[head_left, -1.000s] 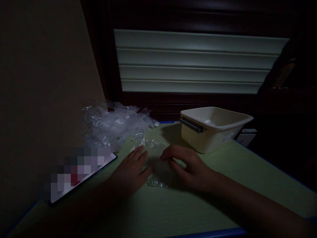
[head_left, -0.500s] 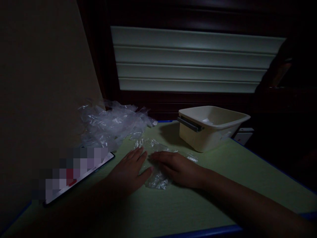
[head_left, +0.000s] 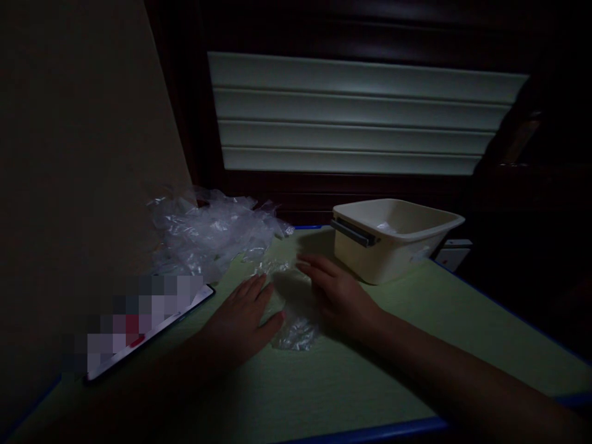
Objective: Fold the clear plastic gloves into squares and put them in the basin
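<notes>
A small clear plastic bag lies flat on the green table between my hands. My left hand rests palm down on the bag's left edge, fingers stretched out. My right hand lies flat on the bag's right side, fingers extended toward the far end. The room is dim and the bag's outline is hard to follow.
A heap of crumpled clear plastic bags sits at the back left against the wall. A cream plastic tub stands at the back right. A lit tablet lies at the left. The table has a blue edge.
My right hand has slid forward over the bag, away from me, after pressing flat half a second ago. My left hand has stayed in place.
</notes>
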`<state>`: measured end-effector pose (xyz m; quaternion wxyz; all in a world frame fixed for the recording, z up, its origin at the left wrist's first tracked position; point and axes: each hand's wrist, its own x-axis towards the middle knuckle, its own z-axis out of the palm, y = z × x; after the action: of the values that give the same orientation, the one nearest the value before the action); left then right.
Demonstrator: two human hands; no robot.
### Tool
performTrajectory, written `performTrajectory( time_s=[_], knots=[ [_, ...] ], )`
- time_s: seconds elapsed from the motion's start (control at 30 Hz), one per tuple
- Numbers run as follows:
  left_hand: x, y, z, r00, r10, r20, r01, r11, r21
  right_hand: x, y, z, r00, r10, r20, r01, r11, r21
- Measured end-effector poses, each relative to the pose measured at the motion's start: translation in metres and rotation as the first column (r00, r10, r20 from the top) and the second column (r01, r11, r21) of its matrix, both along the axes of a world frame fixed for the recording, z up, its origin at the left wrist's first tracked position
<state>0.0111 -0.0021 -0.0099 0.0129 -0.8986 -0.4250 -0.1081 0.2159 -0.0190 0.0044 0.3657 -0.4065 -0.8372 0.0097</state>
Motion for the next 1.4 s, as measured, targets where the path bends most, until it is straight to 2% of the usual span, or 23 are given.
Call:
performTrajectory(
  time_s=[0.07, 0.13, 0.33, 0.4, 0.5, 0.57, 0.67, 0.77, 0.87, 0.93, 1.0, 1.2, 1.4],
  knots=[
    [0.0, 0.001, -0.002, 1.0, -0.02, 0.011, 0.019, 0.999, 0.037, -0.009, -0.005, -0.002, 0.987, 0.15, -0.048, -0.151, 0.988, -0.017],
    [-0.001, 0.002, -0.005, 0.999, -0.036, 0.017, 0.035, 0.997, 0.069, -0.014, -0.007, -0.004, 0.973, 0.226, -0.058, -0.229, 0.972, -0.052],
    [-0.002, 0.004, -0.007, 1.0, -0.023, -0.004, 0.023, 0.995, 0.096, -0.015, -0.005, -0.005, 0.961, 0.275, 0.0, -0.274, 0.956, -0.103],
    [-0.002, 0.004, -0.007, 1.0, -0.022, -0.006, 0.023, 0.995, 0.1, -0.014, -0.006, -0.004, 0.968, 0.25, 0.024, -0.248, 0.967, -0.059],
    [-0.002, 0.004, -0.008, 1.0, -0.011, 0.001, 0.011, 0.996, 0.092, -0.011, -0.006, -0.001, 0.994, 0.113, 0.001, -0.112, 0.983, 0.144],
    [-0.001, 0.003, -0.007, 1.0, 0.001, 0.013, -0.002, 0.997, 0.078, -0.008, -0.006, 0.002, 0.997, 0.015, -0.072, 0.005, 0.963, 0.269],
    [-0.001, 0.003, -0.006, 1.0, -0.003, 0.013, 0.002, 0.997, 0.072, -0.004, -0.007, 0.005, 0.993, -0.011, -0.119, 0.046, 0.953, 0.299],
    [-0.002, 0.004, -0.007, 1.0, -0.031, 0.003, 0.031, 0.995, 0.095, -0.007, -0.011, 0.007, 0.991, 0.131, 0.003, -0.129, 0.973, 0.192],
    [-0.003, 0.005, -0.009, 0.999, -0.045, 0.01, 0.043, 0.993, 0.106, -0.017, -0.015, 0.006, 0.956, 0.26, 0.135, -0.259, 0.966, -0.026],
    [-0.003, 0.005, -0.01, 0.999, -0.044, 0.025, 0.041, 0.992, 0.116, -0.023, -0.014, 0.004, 0.956, 0.254, 0.149, -0.233, 0.962, -0.141],
    [-0.003, 0.005, -0.01, 0.998, -0.044, 0.043, 0.039, 0.992, 0.124, -0.023, -0.009, 0.001, 0.966, 0.214, 0.147, -0.184, 0.964, -0.194],
    [-0.001, 0.002, -0.002, 1.0, -0.016, 0.003, 0.016, 0.998, 0.059, -0.004, 0.01, -0.009, 0.963, 0.031, 0.268, 0.022, 0.981, -0.192],
    [0.002, -0.002, 0.004, 0.996, 0.035, -0.081, -0.037, 0.999, -0.025, 0.012, 0.019, -0.014, 0.961, -0.008, 0.278, 0.072, 0.972, -0.222]
  ],
)
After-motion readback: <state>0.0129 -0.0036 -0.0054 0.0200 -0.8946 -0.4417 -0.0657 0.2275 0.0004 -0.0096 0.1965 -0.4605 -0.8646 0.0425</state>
